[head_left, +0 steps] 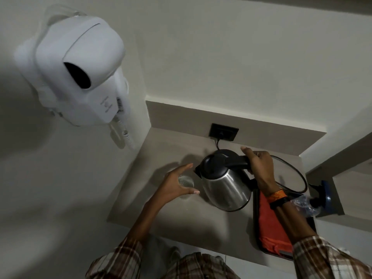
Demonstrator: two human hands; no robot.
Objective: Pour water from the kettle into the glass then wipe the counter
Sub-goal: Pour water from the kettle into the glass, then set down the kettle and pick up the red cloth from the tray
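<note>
A steel kettle (225, 188) with a black lid and handle hangs tilted over the grey counter (161, 214), spout pointing left toward a clear glass (186, 183). My right hand (259, 166) grips the kettle's black handle. My left hand (177, 184) curls around the glass, thumb and fingers spread at its sides, so part of the glass is hidden. The spout sits just right of the glass rim. Whether water is flowing cannot be seen.
An orange cloth (271, 224) lies on a dark tray (256, 222) under my right forearm. A black cord (298, 174) runs to a wall socket (223, 131). A plastic bottle (306, 204) lies at the right. A white wall hairdryer (80, 71) hangs at the left.
</note>
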